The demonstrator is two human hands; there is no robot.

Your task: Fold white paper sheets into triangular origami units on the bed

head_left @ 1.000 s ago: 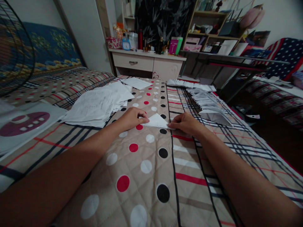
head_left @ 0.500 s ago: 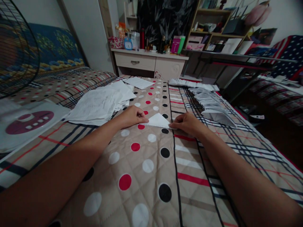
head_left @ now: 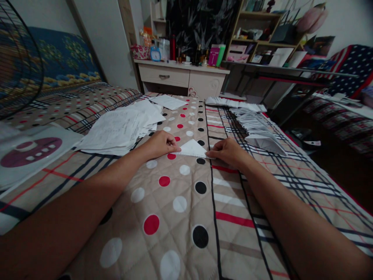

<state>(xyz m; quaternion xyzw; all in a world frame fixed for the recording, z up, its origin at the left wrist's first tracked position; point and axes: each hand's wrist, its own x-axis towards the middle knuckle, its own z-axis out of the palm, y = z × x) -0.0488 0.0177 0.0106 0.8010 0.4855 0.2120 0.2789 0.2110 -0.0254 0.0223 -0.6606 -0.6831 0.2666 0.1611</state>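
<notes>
A white sheet of paper (head_left: 192,147), folded into a triangle with its peak pointing away from me, lies on the patterned bedspread (head_left: 180,190). My left hand (head_left: 163,144) pinches its left corner between thumb and fingers. At the right corner, my right hand (head_left: 225,151) is closed on the paper in the same way. Left of my left hand spreads a pile of white paper sheets (head_left: 113,128), some with faint print. Beyond my right hand stands a row of folded paper pieces (head_left: 253,126), packed closely together.
One loose sheet (head_left: 168,102) lies at the far side of the bed. A white bag with a purple print (head_left: 32,151) is at the left, near a wire fan guard (head_left: 21,58). A cluttered dresser (head_left: 164,76) stands beyond the bed; a desk (head_left: 291,70) is to its right.
The whole view has shifted slightly. Both hands keep hold of the triangle's corners, and the paper looks the same.
</notes>
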